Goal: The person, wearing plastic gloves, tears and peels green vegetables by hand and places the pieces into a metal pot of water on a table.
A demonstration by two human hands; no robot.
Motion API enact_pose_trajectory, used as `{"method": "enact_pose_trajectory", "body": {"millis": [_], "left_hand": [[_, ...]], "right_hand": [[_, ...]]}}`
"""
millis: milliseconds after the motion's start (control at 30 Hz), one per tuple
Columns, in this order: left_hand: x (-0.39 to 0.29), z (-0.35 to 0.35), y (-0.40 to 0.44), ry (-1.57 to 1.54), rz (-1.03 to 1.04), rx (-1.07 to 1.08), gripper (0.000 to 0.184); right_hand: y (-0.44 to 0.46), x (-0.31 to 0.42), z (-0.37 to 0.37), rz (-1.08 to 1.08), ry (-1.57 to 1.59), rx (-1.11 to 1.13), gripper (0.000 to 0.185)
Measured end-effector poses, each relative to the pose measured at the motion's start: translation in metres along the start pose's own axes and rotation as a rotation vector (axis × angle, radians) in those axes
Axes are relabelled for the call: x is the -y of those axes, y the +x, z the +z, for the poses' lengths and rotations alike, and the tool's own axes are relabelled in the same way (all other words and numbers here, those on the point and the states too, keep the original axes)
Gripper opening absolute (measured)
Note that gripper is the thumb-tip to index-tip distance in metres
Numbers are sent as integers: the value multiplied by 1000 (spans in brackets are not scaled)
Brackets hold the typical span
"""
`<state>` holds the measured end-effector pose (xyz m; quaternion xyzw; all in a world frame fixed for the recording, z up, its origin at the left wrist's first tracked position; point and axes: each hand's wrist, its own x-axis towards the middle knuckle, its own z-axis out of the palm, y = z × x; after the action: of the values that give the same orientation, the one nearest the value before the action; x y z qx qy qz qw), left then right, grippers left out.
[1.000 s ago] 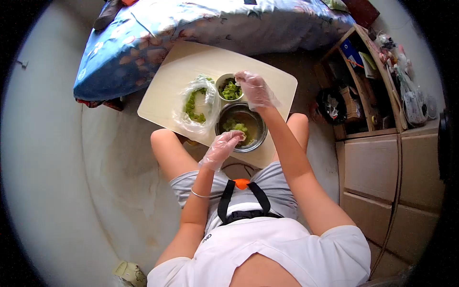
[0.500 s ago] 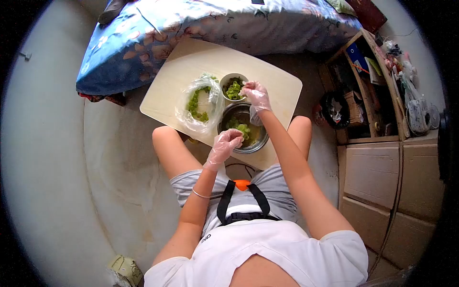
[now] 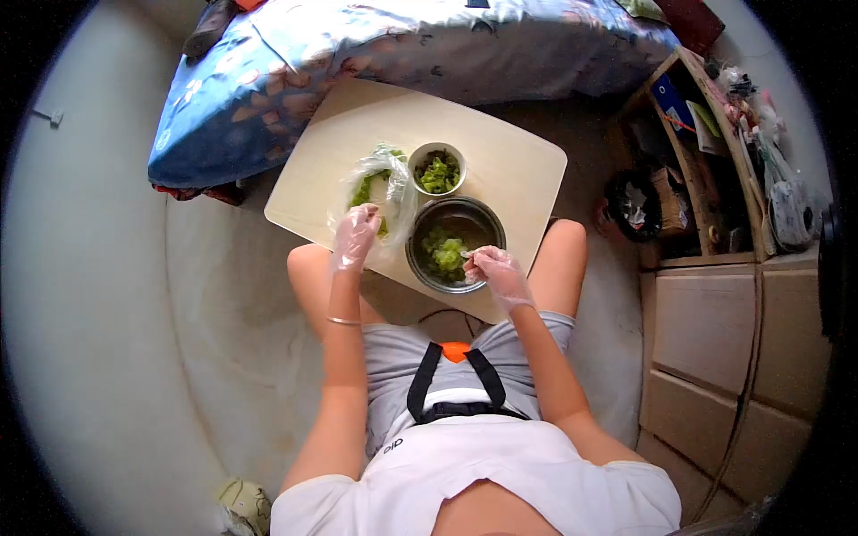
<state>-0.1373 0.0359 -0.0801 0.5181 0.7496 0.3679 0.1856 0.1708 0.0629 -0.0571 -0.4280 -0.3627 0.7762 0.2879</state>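
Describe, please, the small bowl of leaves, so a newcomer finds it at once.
Beside the flower-patterned bed stands a pale table. On it, just beyond the metal basin, sits the small bowl of green leaves; unlike the larger basin, it is white.

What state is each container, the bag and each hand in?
White bowl: upright, holding greens.
Metal basin: upright, greens inside.
Plastic bag: open, greens inside.
Black-lined bin: open, litter inside.
Left hand: gloved, grip unclear.
Right hand: gloved, fingers bent, grip unclear.
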Motion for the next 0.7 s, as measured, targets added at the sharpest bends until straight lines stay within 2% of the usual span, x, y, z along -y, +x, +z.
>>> {"method": "enact_pose_trajectory", "body": {"millis": [33, 67, 133, 167, 300, 400, 467, 500, 567, 600, 667, 700], "left_hand": [[0, 8, 5, 178, 153, -17, 21], [0, 16, 8, 174, 159, -14, 21], [-10, 22, 15, 573, -54, 231, 15], [15, 35, 17, 647, 56, 206, 15], [33, 47, 19, 473, -35, 208, 16], [49, 50, 21, 478, 32, 133, 17], [62, 49, 25, 449, 157, -37, 20], [42, 38, 21, 446, 160, -36, 20], [-41, -7, -6, -171, 0, -102, 25], [-68, -19, -19, -170, -1, -101, 25], [-107, -30, -40, -739, -171, 11, 31], [-114, -26, -50, -743, -169, 9, 31]], "right_hand": [[-1, 1, 0, 6, -14, 3, 13], [-1, 3, 0, 8, -28, 6, 12], [4, 1, -4, 18, 12, 47, 12], [5, 1, -2, 21, -12, 45, 11], [7, -4, 5, 4, -61, 56, 10], [9, -7, 14, 21, -85, 71, 13], [11, -6, 20, 35, -79, 81, 16], [11, -1, 26, 13, -100, 87, 16], [4, 9, 37, -1, -117, 89, 16], [0, 17, 43, -22, -93, 99, 18], [-2, 27, 56, -49, -74, 111, 20], [-3, 29, 62, -106, -35, 147, 20]]}}
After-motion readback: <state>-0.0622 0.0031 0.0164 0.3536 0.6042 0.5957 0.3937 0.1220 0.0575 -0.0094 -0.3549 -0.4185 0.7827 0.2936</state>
